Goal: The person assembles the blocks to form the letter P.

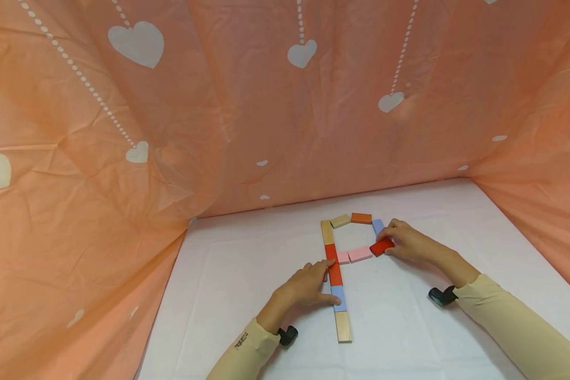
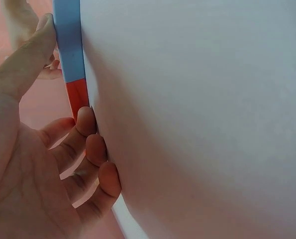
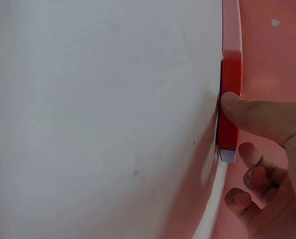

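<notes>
Flat wooden blocks lie in a P-like outline on the white table. Its straight column holds natural wood blocks (image 1: 343, 327), two red blocks (image 1: 335, 274) and a blue block (image 1: 342, 298). My left hand (image 1: 305, 285) rests beside the column, fingertips at the red blocks and thumb at the blue one. In the loop are a light wood block (image 1: 340, 220), an orange-brown block (image 1: 361, 218), a blue block (image 1: 377, 227) and pink blocks (image 1: 360, 254). At the loop's lower right, my right hand (image 1: 410, 243) pinches a red block (image 3: 231, 74), its end against a pink one.
White cloth covers the table (image 1: 247, 253). A peach curtain (image 1: 266, 105) with white hearts rises along the back and both sides. A dark wrist camera (image 1: 288, 335) sits below the left wrist, another camera (image 1: 442, 296) below the right.
</notes>
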The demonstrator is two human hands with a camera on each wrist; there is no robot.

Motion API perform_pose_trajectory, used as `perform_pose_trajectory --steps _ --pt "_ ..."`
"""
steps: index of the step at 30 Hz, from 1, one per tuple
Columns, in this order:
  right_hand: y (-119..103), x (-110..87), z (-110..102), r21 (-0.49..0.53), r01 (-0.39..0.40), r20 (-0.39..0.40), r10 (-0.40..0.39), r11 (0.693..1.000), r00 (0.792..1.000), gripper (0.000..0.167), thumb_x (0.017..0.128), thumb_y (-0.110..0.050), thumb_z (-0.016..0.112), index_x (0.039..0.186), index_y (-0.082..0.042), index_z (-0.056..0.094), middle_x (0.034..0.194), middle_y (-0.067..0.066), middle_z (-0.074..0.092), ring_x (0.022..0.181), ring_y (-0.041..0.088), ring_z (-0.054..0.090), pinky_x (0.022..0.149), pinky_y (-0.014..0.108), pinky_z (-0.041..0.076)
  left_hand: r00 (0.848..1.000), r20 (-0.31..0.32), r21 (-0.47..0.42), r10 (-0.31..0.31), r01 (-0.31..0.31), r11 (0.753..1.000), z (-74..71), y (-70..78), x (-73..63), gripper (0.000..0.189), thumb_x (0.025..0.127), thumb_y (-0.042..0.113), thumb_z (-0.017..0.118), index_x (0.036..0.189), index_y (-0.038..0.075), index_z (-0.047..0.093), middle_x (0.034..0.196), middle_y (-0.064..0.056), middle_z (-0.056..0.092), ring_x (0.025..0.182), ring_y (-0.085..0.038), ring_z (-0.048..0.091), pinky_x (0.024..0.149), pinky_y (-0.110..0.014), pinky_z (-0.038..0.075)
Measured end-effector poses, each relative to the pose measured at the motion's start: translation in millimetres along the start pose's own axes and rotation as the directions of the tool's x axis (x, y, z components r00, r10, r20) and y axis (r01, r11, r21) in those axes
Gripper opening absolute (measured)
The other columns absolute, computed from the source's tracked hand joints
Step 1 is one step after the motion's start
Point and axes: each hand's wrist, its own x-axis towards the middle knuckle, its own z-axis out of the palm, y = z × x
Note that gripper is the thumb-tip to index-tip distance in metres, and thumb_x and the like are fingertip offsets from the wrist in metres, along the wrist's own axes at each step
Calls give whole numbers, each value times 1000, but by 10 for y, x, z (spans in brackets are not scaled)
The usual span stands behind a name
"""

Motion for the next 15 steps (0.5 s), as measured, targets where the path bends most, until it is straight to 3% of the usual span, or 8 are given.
perform_pose_trajectory --steps 15 --pt "8 36 24 13 -31 32 31 999 999 26 90 -2 85 114 -10 78 101 1 58 98 22 56 87 40 53 1000 2 -4 -4 4 1000 -17 7 -15 105 85 58 87 166 13 37 127 5 60 111 -12 51 106 -32 47"
